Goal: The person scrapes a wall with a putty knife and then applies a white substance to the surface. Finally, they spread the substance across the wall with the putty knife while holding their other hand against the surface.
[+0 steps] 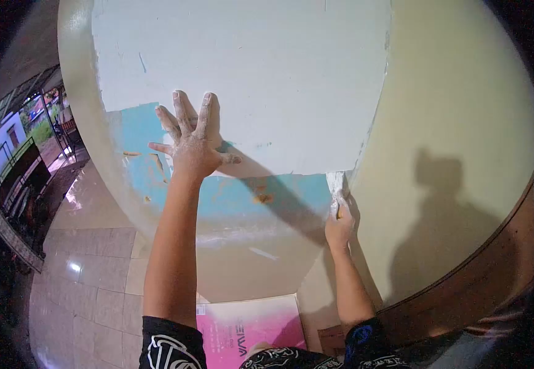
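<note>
My left hand (192,147), dusted with white powder, lies spread against the wall with its fingers apart, holding nothing. A broad coat of white putty (279,80) covers the upper part of this wall panel. Below and to the left, a turquoise painted patch (230,200) shows through, with several brownish chipped spots. My right hand (339,227) is closed around the handle of a putty knife (336,183) smeared with white. Its blade sits at the lower right border of the white coat, near the wall corner; my fingers hide most of the handle.
A pink and white box (251,335) is on the floor below the wall. Yellowish wall (463,92) continues at right, where shadows fall, above a brown wooden edge (463,277). Tiled floor (104,270) and an open doorway area with railings (24,163) are at left.
</note>
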Available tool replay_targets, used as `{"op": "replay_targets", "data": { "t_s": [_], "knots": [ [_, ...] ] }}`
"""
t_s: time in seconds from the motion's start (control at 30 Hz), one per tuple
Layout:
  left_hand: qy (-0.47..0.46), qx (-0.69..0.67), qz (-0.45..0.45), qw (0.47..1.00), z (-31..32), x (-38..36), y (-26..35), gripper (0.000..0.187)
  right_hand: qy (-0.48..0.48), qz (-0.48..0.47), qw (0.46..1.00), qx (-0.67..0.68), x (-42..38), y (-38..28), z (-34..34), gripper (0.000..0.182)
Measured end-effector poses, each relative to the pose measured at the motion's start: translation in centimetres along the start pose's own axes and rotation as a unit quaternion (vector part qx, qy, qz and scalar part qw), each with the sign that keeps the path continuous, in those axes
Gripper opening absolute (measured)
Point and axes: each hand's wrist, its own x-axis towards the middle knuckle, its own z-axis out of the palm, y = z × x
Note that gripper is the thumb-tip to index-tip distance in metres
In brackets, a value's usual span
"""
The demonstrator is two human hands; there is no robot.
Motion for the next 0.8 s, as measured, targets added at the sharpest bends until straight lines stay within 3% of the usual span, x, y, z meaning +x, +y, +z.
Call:
{"op": "replay_targets", "data": {
  "t_s": [0.03,0.1,0.27,0.37,0.43,0.5,0.57,0.7,0.73,0.8],
  "knots": [
    [0.032,-0.006,0.012,0.999,-0.1,-0.1,0.2,0.14,-0.001,0.002,1.0,0.0,-0.2,0.2,0.0,0.032],
    [-0.007,0.026,-0.022,0.999,-0.2,-0.3,0.4,0.14,0.005,-0.027,0.998,-0.053,-0.4,0.8,0.3,0.032],
    [-0.036,0.031,-0.044,0.998,-1.4,-0.1,1.1,0.137,0.006,-0.018,1.0,-0.017,0.3,0.1,0.4,0.03],
    [-0.05,0.03,-0.041,0.997,-1.4,-0.2,1.1,0.138,0.016,-0.041,0.999,0.02,0.1,3.2,1.7,0.03],
    [-0.062,0.052,-0.052,0.995,-1.5,0.1,1.5,0.138,0.021,-0.04,0.999,0.01,-0.3,1.0,1.1,0.031],
    [-0.047,0.055,-0.043,0.996,-1.7,0.0,1.9,0.139,0.012,0.017,1.0,0.001,-0.2,0.5,1.1,0.03],
    [-0.092,0.078,-0.082,0.989,-2.8,0.0,2.9,0.14,0.004,0.032,0.999,-0.003,-0.3,0.4,1.3,0.03],
    [-0.069,0.052,-0.064,0.994,-2.2,0.0,2.2,0.141,0.026,-0.02,0.999,0.032,-0.7,0.0,1.3,0.03],
    [-0.103,0.077,-0.033,0.991,-2.7,0.1,2.4,0.151,0.009,0.005,1.0,0.023,-0.8,-0.4,1.0,0.03],
    [-0.096,0.079,-0.015,0.992,-2.8,0.4,2.4,0.152,-0.014,0.058,0.998,0.017,-0.7,-0.9,1.0,0.032]
  ]
}}
